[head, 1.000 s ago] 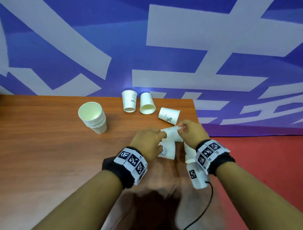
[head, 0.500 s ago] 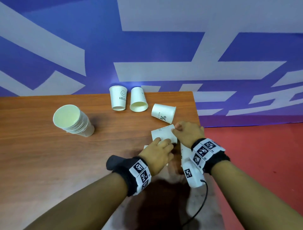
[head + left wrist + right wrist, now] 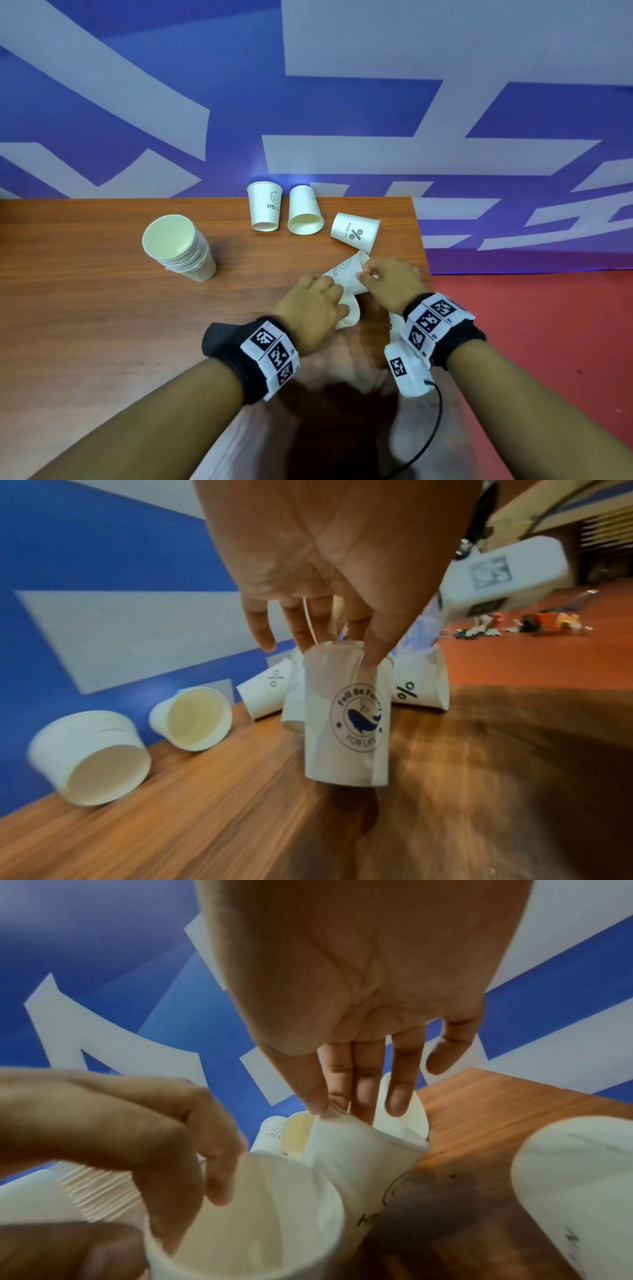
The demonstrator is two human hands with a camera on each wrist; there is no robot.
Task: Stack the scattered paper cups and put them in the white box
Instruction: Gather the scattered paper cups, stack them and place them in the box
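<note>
My right hand (image 3: 368, 274) pinches the rim of a white HELLO paper cup (image 3: 344, 274), which is tilted just above the table; the right wrist view shows the thumb and fingers on that cup (image 3: 359, 1153). My left hand (image 3: 329, 303) grips a whale-logo cup (image 3: 346, 723) by one end, right against the HELLO cup. I cannot tell whether one cup sits inside the other. A tall stack of cups (image 3: 178, 246) stands at the left. Loose cups lie at the back: another HELLO cup (image 3: 264, 210), a plain cup (image 3: 305, 214) and a percent-sign cup (image 3: 356, 233). No white box is in view.
The wooden table (image 3: 85, 325) ends just right of my right hand, with red floor (image 3: 548, 325) beyond. A blue and white wall (image 3: 308, 102) stands behind the table. One more cup (image 3: 395, 323) lies under my right wrist.
My left hand has slid from the HELLO cup down onto the whale-logo cup. My right hand keeps its pinch on the HELLO cup. The head view has tilted upward.
</note>
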